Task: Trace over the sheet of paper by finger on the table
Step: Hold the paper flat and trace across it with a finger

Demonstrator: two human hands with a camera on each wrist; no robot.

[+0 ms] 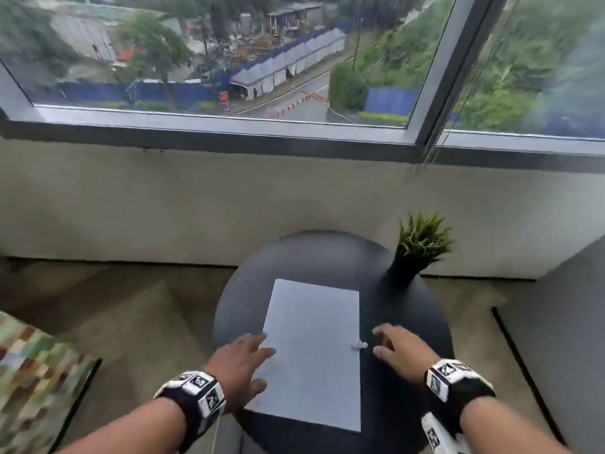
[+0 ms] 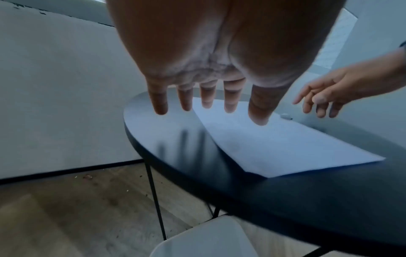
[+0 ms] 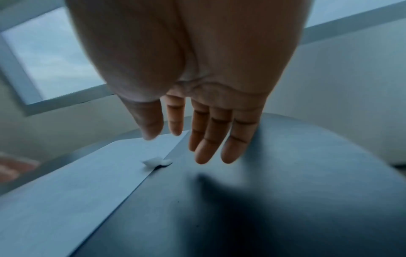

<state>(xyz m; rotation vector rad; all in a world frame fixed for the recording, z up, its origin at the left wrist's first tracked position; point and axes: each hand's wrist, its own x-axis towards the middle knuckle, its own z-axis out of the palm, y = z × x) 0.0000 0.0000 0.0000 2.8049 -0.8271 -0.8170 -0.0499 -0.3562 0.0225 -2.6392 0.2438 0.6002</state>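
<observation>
Hovering over the sheet of paper point(image 1: 312, 348), both hands are held spread, nothing grasped.
Left hand point(image 1: 240, 365) and right hand point(image 1: 401, 352) flank the sheet, laid flat on the round table point(image 1: 327, 257); a black vase point(image 1: 397, 273) of greenery is stood behind.

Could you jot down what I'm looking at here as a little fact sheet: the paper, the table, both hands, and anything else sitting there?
Table: round, dark top
Sheet of paper: white, lying flat on the table
Left hand: fingers spread, over the paper's left edge, holding nothing
Right hand: fingers loosely spread, above the table just right of the paper, holding nothing
Small white scrap: at the paper's right edge
Potted plant: green, in a dark pot, at the table's far right
</observation>
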